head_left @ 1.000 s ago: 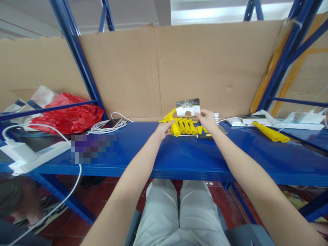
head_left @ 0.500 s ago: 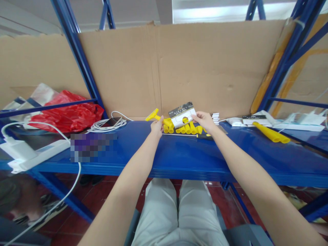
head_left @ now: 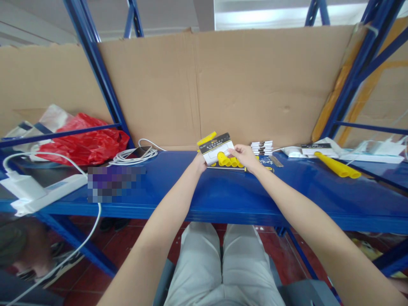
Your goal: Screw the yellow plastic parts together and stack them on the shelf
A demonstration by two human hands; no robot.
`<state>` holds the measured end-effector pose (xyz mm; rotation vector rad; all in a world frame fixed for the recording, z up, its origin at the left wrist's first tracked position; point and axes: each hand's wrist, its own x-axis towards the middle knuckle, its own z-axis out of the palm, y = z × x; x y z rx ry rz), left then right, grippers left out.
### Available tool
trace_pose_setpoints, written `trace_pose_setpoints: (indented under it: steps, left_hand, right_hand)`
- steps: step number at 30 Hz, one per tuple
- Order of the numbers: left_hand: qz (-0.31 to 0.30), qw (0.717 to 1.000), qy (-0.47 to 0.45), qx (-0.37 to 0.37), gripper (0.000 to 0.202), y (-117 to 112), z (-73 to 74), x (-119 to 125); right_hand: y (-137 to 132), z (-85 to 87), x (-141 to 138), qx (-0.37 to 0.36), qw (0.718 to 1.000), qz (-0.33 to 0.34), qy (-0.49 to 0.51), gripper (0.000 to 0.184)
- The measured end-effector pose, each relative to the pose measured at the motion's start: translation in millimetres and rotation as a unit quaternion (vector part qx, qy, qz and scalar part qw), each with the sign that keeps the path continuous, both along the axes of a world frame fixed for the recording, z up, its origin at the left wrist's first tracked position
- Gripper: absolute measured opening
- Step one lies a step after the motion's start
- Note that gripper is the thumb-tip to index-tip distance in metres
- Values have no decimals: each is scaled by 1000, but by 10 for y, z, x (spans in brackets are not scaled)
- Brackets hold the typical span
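Observation:
A black-and-white printed card (head_left: 214,149) is tilted between my two hands. My left hand (head_left: 200,161), partly behind the card, is closed on a yellow T-shaped plastic tool (head_left: 207,138). The tool's flat head shows above the card, and a round yellow handle end (head_left: 222,158) shows at the card's cutout. My right hand (head_left: 244,155) pinches the card's right edge. Behind and below lie several yellow tubular handles (head_left: 234,162) in a row. A thin metal rod (head_left: 227,168) lies in front of them, partly under my right hand.
A stack of similar cards (head_left: 262,148) and a flat metal strip (head_left: 276,161) lie to the right. Two yellow tools (head_left: 339,166) rest farther right. Left are coiled white cable (head_left: 127,157), a red plastic bag (head_left: 84,138) and a power strip (head_left: 52,191). Cardboard (head_left: 255,85) walls the back.
The card has moved left and down over the yellow tool, whose handle end now shows at the cutout. My right hand followed leftward, uncovering the card stack.

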<state>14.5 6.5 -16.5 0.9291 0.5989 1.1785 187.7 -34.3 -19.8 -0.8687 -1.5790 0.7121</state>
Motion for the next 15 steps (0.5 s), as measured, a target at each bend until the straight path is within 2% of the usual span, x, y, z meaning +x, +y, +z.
trace_pose_setpoints:
  steps: [3, 6, 8, 12, 15]
  left_hand:
    - [-13, 999, 25, 22, 13, -128, 58, 73]
    - [-30, 998, 40, 43, 23, -275, 125, 120]
    - [-26, 997, 40, 57, 22, -328, 150, 120]
    - [0, 997, 44, 60, 12, -286, 133, 80]
    - [47, 996, 36, 62, 12, -200, 90, 59]
  right_hand:
    - [3, -5, -10, -8, 1000, 6, 14, 34]
    - [3, -12, -21, -9, 1000, 3, 14, 33]
    - [1, -15, -30, -8, 1000, -2, 12, 33]
    - [-1, -14, -35, -6, 1000, -9, 8, 31]
    - [8, -16, -30, -6, 1000, -16, 10, 30]
